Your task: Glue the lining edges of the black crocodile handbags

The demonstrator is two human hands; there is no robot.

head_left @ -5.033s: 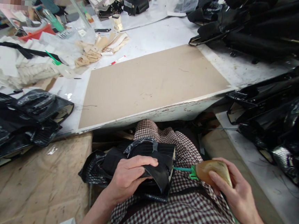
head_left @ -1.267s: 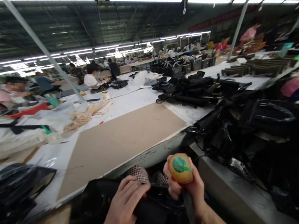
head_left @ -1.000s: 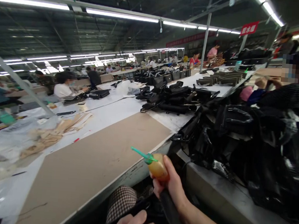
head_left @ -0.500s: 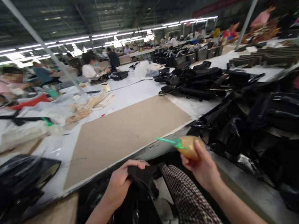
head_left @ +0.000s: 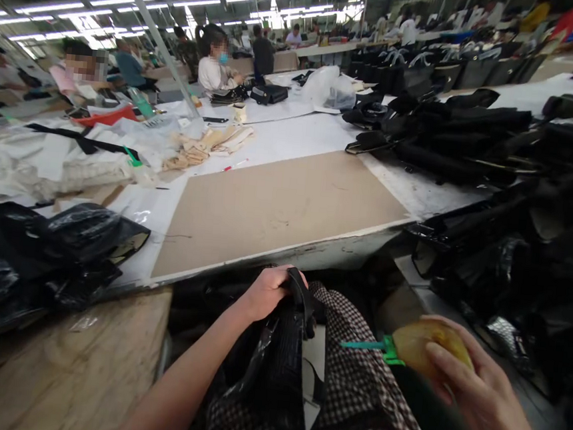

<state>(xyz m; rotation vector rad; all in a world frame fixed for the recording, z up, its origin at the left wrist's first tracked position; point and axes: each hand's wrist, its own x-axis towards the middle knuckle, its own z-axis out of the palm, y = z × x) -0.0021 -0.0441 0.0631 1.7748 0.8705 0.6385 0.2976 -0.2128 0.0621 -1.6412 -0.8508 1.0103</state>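
Note:
My left hand (head_left: 270, 292) is closed on the top edge of a black, shiny piece (head_left: 273, 368), which hangs over my lap on a checkered cloth (head_left: 355, 341). A pale patch shows on the piece's right side. Over on the right, my right hand (head_left: 477, 379) grips a yellowish squeeze bottle (head_left: 428, 348) with a green collar and a long thin nozzle. The nozzle points left toward the black piece without touching it.
Beyond my lap lies a tan board (head_left: 287, 205) on the white table (head_left: 294, 129). Black pieces are heaped on the left (head_left: 78, 243) and right (head_left: 474, 138). A wooden surface (head_left: 78, 357) stands at lower left. Several people work farther back.
The view has shifted to the right and downward. My right hand has moved down and away to the right with the bottle. My left hand still holds the black piece.

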